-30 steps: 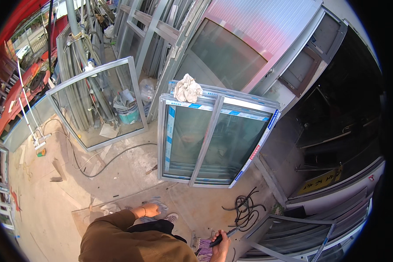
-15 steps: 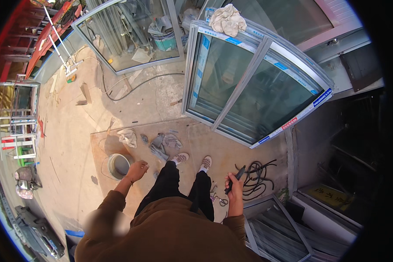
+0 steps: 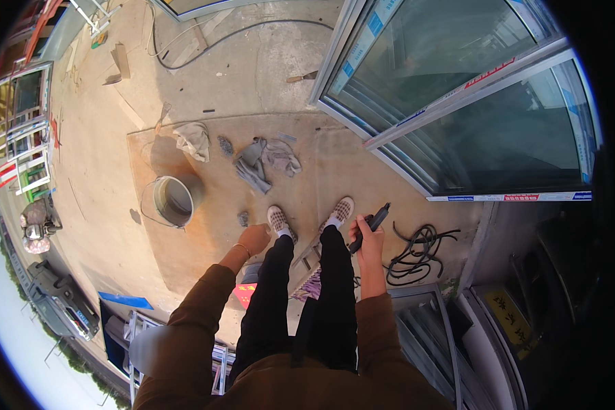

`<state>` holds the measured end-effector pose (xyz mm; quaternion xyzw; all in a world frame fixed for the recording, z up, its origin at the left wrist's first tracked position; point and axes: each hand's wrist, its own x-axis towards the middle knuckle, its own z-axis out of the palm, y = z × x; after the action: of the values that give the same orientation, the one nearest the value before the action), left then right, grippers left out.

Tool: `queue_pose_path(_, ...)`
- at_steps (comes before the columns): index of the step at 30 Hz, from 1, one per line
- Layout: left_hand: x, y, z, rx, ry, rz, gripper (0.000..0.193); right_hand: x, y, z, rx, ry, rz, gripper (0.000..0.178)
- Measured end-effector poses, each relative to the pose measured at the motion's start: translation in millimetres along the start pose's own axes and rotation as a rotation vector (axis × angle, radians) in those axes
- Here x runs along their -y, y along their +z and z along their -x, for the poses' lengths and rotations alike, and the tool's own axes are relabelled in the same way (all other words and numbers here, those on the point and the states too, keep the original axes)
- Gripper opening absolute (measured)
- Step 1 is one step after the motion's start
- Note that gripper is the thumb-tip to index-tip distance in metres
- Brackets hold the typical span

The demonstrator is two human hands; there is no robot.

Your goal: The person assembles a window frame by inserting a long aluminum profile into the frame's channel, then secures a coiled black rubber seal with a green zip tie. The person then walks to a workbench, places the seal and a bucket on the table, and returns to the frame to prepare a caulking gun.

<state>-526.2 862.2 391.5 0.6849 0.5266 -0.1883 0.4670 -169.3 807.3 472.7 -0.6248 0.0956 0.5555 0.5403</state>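
My right hand is closed around a black hand tool with a narrow tip; its exact kind cannot be made out. The tool points up and to the right, past my right shoe. In front of my left thigh hangs my left hand, its fingers curled in and nothing visible in them. To its left a bucket with a wire handle stands on a brown board. Grey gloves, a crumpled cloth and small grey scouring pads lie beyond my feet.
Framed glass window panels lean in a stack at the far right. Black hose pieces lie coiled right of my right hand. A scraper and a long dark cable rest farther off. Metal frames stand at the lower right.
The view has shifted, so the window stack sits higher and farther right. My left hand has moved away from the bucket toward my leg. The right hand still holds the black tool.
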Motion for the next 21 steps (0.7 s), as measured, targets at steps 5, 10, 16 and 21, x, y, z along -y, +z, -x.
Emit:
queue_pose_path(5, 47, 44, -183, -0.074, 0.003, 0.075, 0.015, -78, 21, -99, 0.047, -0.044, 0.025, 0.009)
queue_pose_path(10, 93, 54, -343, -0.379, 0.032, -0.026, 0.01, -126, 29, -162, 0.088, 0.007, 0.031, 0.008)
queue_pose_path(16, 129, 63, -468, -0.487, 0.208, -0.26, 0.015, -116, 46, -201, 0.216, 0.024, 0.055, 0.014)
queue_pose_path(21, 135, 79, -521, -0.595, 0.401, -0.384, 0.015, -98, 77, -211, 0.28, -0.003, 0.214, 0.022)
